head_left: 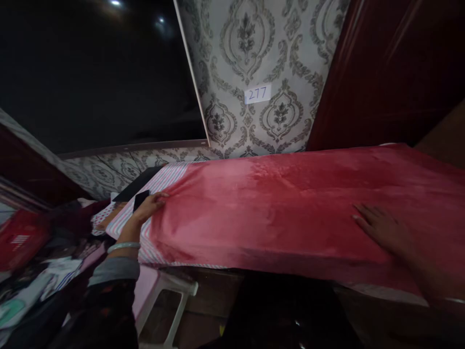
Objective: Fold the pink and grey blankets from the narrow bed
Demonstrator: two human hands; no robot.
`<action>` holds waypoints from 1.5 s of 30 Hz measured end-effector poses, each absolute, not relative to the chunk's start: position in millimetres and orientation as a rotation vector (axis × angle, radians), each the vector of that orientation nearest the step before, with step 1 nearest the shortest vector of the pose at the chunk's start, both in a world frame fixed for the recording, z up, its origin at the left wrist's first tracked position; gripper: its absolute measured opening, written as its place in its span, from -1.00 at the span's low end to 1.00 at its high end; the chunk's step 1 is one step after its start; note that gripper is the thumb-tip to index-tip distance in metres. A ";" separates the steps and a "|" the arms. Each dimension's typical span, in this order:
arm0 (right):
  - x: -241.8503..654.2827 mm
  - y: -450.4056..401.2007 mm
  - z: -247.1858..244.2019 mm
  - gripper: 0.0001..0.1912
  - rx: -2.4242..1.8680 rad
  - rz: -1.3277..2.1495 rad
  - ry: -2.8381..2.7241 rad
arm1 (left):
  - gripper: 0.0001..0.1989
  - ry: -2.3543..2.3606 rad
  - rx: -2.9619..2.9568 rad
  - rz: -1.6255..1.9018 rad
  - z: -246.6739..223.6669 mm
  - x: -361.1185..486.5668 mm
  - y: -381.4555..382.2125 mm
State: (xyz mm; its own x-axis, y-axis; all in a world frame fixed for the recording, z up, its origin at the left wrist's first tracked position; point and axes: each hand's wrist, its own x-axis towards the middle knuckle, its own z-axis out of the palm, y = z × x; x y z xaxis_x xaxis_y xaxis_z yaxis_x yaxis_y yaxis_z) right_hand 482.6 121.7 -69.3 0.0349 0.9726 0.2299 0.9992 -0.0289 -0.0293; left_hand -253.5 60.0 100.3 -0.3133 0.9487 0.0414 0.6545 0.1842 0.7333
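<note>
A red plush cloth [232, 208] lies spread along a long raised surface, with wrinkles near its left end. Its left edge is pinched between the fingers of my left hand [151, 205], and small creases run from there. Under the red cloth a striped cloth [125, 220] shows at the left end. A small black flat object [141, 199] sits just behind my left hand; its kind I cannot make out. My right hand [379, 227] rests flat on the right part of the red cloth, fingers stretched out and holding nothing.
A large dark television screen [101, 72] stands behind, beside patterned wallpaper [250, 121] with a paper label reading 277 [257, 94]. A plastic stool [176, 286] is below at the left. Piled clothes [54, 276] and a red bag [22, 240] lie farther left.
</note>
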 end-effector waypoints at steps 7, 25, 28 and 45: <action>466.4 115.0 -47.0 -0.35 -2.190 -0.078 -2.053 | -0.43 1.925 1.482 1.198 156.6 -230.7 42.7; 376.3 155.8 -42.2 -0.20 -1.403 0.350 -2.094 | -0.58 2.665 2.012 0.879 247.9 -203.9 42.4; 349.0 161.8 -34.2 -0.07 -1.360 0.433 -2.148 | -0.59 2.715 2.017 0.893 258.2 -196.4 41.0; 299.1 161.8 -13.8 -0.37 -1.492 0.313 -2.289 | -0.58 2.651 2.032 1.042 282.7 -163.0 22.9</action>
State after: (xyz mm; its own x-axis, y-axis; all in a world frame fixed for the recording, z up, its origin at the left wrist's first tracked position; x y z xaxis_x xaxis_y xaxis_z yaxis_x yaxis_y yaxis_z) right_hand 299.1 161.8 -13.8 -0.3580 0.9123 0.1987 0.8254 0.4087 -0.3894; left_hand -163.0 22.9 282.7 -0.2835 0.7477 0.6004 0.9564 0.1750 0.2337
